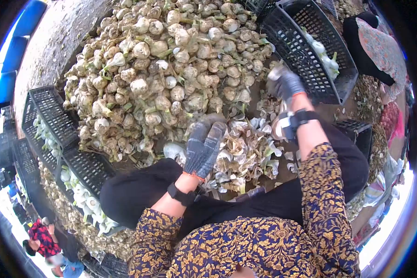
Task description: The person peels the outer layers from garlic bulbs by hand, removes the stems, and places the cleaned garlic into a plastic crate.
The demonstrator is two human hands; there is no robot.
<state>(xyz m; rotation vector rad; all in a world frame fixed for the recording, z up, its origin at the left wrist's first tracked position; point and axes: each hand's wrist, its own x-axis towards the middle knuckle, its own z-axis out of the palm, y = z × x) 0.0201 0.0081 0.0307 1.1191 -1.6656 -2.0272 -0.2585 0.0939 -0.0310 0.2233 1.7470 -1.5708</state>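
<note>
My left hand (pixel 204 143), in a dark grey knit glove, reaches to the near edge of a big heap of garlic bulbs (pixel 180 69). Its fingers are stretched out, with soil-coloured tips right at the lowest bulbs. Farther right, my right hand (pixel 286 84), gloved the same way, is smeared by motion beside a black plastic crate (pixel 306 60). A pale blur shows at its fingertips, and I cannot tell whether it holds a bulb. Between my hands and my legs lies a pile of loose garlic skins (pixel 245 155).
Cleaned white garlic (pixel 326 58) lies in the right crate. On the left, black crates (pixel 55 120) hold more white garlic (pixel 85 199). A person in a patterned top (pixel 382 51) sits at upper right; another in a red checked shirt (pixel 42 238) is at lower left. Blue barrels (pixel 11 55) stand far left.
</note>
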